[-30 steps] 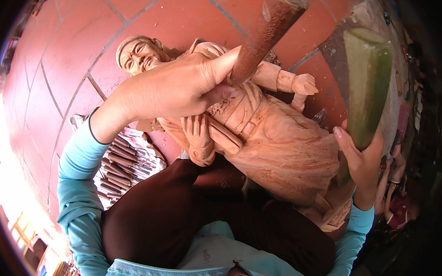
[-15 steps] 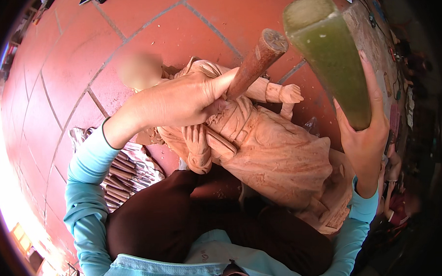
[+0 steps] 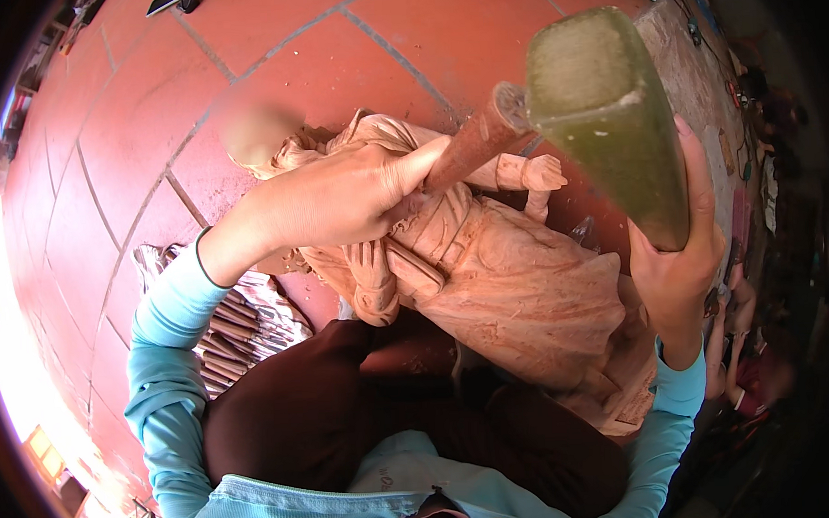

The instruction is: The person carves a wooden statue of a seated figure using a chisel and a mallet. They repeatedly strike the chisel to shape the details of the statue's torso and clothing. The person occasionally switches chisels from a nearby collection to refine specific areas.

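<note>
Pale reddish wooden carved statue of a robed figure (image 3: 516,283), lying tilted across the person's lap, head end pointing away toward the floor, base near the right knee. Judged heavy, stiff, and solid in the body; the thin carved forearm and fist (image 3: 530,173) sticking out look fragile, so any grip belongs on the broad torso or the base, not on those projections. Surface is matte, raw-cut, with ridged robe folds and a belt in relief. Left hand (image 3: 339,202) is clenched around a round reddish-brown wooden chisel handle (image 3: 479,138), heel of the hand resting on the statue's chest; the blade end is hidden under the fingers. Right hand (image 3: 680,268) is wrapped around the lower part of a square-section greenish wooden mallet (image 3: 610,106), raised above and just right of the chisel's butt, not touching it. Mallet faces look worn smooth, probably dense. Below the left forearm, a cloth roll of dark-handled carving tools (image 3: 239,324) lies on the terracotta tiled floor (image 3: 270,54).
</note>
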`<move>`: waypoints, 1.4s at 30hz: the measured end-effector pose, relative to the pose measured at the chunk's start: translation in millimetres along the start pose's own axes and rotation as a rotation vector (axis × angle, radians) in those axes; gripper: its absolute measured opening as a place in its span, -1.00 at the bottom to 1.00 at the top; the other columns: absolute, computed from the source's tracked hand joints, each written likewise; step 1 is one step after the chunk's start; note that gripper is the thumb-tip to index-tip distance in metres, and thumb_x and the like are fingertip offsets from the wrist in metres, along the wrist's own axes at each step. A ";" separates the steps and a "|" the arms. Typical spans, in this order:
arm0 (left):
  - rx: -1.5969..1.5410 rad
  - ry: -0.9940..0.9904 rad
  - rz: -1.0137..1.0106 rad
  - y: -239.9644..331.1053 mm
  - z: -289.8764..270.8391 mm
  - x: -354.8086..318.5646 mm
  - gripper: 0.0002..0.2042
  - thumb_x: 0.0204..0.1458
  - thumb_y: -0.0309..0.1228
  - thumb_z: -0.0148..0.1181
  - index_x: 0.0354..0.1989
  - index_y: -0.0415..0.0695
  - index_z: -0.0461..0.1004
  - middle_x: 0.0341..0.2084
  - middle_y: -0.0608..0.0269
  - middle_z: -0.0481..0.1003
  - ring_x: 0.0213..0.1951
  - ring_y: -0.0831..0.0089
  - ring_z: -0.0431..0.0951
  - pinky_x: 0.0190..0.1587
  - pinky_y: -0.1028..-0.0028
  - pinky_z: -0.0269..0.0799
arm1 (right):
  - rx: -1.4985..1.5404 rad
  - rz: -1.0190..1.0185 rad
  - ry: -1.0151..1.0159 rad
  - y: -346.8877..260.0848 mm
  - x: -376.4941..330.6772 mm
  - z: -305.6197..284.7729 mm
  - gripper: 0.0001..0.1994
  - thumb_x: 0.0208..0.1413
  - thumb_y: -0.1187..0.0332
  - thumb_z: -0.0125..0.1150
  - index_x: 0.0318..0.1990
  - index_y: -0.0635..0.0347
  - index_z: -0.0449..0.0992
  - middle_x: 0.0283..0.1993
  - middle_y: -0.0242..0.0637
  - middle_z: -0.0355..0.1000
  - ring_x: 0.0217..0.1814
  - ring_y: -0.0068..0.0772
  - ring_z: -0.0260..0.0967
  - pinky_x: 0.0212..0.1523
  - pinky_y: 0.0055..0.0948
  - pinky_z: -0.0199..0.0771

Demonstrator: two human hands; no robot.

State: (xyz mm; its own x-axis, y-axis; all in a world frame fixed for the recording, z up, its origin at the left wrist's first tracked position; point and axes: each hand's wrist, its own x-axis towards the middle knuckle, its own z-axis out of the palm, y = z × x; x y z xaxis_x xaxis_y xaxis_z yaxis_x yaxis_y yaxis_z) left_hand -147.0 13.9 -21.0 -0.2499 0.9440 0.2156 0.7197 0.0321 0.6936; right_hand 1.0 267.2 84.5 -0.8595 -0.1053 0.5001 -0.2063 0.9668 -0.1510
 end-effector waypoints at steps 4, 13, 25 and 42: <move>-0.121 0.042 -0.008 -9.6 -3.9 1.6 -0.64 0.10 -0.56 0.10 0.03 -0.13 0.13 -0.43 0.11 0.34 -0.36 0.19 0.46 -0.28 0.28 0.39 | 0.148 0.133 -0.010 3.0 -10.7 -1.6 -0.37 -0.08 0.70 0.21 0.22 0.32 0.23 0.15 -0.08 0.35 0.10 -0.20 0.39 0.10 -0.37 0.39; -0.177 0.002 -0.042 -12.7 -5.3 1.5 -0.70 0.10 -0.59 0.14 -0.09 -0.15 0.15 -0.28 0.22 0.25 -0.23 0.36 0.38 -0.20 0.37 0.37 | 0.151 0.281 -0.040 0.1 -17.9 -4.9 -0.52 -0.03 0.63 0.26 0.10 0.36 0.31 -0.03 -0.16 0.40 -0.06 -0.37 0.38 -0.05 -0.44 0.39; -0.153 -0.024 -0.073 -8.9 -7.3 3.8 -0.72 0.11 -0.56 0.14 -0.11 -0.15 0.16 -0.29 0.20 0.29 -0.27 0.31 0.40 -0.24 0.35 0.37 | 0.133 0.358 0.003 -0.2 -21.3 -6.8 -0.65 0.02 0.57 0.31 -0.03 0.37 0.39 -0.18 -0.26 0.44 -0.18 -0.52 0.42 -0.13 -0.52 0.46; -0.011 -0.019 -0.026 9.8 -12.2 6.2 -0.75 0.08 -0.51 0.17 -0.13 -0.19 0.23 -0.57 0.04 0.40 -0.48 0.04 0.49 -0.45 0.20 0.35 | 0.004 -0.010 0.015 -0.5 10.1 5.1 -0.36 -0.01 0.64 0.26 0.28 0.20 0.22 0.11 -0.06 0.41 0.08 -0.30 0.44 0.07 -0.38 0.43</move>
State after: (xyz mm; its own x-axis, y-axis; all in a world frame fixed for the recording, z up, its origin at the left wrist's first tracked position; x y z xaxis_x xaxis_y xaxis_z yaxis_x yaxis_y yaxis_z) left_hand -149.4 16.0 -4.5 -0.2561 0.9490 0.1838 0.7057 0.0536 0.7065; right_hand -9.9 264.5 85.3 -0.8503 -0.1115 0.5143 -0.2168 0.9647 -0.1494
